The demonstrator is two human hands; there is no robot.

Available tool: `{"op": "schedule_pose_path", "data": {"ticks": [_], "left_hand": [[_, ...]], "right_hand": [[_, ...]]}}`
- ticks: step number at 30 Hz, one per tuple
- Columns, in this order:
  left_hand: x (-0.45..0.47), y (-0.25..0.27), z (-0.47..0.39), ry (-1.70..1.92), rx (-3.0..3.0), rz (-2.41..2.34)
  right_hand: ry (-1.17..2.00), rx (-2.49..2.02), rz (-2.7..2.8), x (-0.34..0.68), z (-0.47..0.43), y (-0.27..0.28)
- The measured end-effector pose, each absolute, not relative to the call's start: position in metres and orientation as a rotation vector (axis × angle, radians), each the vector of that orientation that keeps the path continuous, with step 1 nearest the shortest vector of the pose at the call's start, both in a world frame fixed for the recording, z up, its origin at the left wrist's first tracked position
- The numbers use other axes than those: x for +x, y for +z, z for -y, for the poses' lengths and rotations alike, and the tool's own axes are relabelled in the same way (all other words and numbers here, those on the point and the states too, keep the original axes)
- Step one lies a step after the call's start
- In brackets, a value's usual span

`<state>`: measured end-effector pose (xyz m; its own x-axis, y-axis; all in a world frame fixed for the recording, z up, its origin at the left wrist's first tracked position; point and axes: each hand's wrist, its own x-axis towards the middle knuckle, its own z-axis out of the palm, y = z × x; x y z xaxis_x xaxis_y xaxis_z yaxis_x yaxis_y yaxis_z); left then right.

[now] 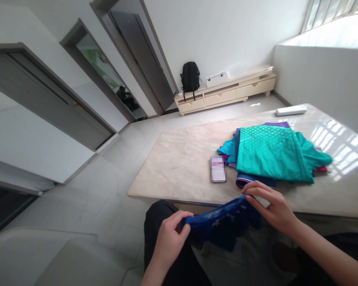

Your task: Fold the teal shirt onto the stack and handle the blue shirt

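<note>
A blue garment [226,222] with white markings hangs stretched between my two hands, over my lap at the table's near edge. My left hand [170,232] pinches its left end between thumb and fingers. Its right end is gripped by my right hand [271,204], held higher and just in front of the clothes pile. On that pile a teal shirt [268,155] with a pale dotted pattern lies on top. A navy garment [256,180] with a striped edge sticks out below it. The lower part of the blue garment is dark and hard to make out.
The marble-topped table [179,163] carries a blurred phone-like item [218,171] left of the pile and a white oblong object [291,110] at the back. Beyond stands a low cabinet [220,97] with a black backpack [191,77]. A pale seat [77,262] is at lower left.
</note>
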<state>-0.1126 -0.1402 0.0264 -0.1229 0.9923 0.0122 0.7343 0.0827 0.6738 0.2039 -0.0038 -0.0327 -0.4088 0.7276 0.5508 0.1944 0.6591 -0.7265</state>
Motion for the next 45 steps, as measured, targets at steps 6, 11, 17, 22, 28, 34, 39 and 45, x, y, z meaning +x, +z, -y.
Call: {"op": "schedule_pose_path", "data": {"ticks": [6,11,17,22,28,34,39,45], "left_hand": [[-0.119,0.049,0.15,0.729,1.876,-1.713],[-0.127,0.049,0.153,0.728,2.209,-1.509],[-0.128,0.027,0.148,0.946,2.255,-1.447],[-0.117,0.011,0.144,1.052,2.167,-1.53],[-0.107,-0.008,0.146,1.107,2.198,-1.767],[-0.106,0.004,0.144,1.046,1.867,-1.782],[-0.089,0.023,0.141,1.091,1.196,-1.518],[-0.046,0.02,0.145,1.081,0.845,-1.256]], "right_hand": [[0.495,-0.742,1.855,0.213,0.022,-0.022],[0.374,-0.703,1.909,0.223,0.038,-0.004],[0.288,-0.801,2.04,0.242,0.061,0.013],[0.238,-0.849,2.118,0.253,0.076,0.022],[0.278,-1.038,2.039,0.247,0.09,0.02],[0.859,-1.348,1.769,0.231,0.093,0.018],[1.472,-1.305,1.2,0.199,0.106,0.021],[1.729,-1.195,1.044,0.157,0.127,0.002]]}}
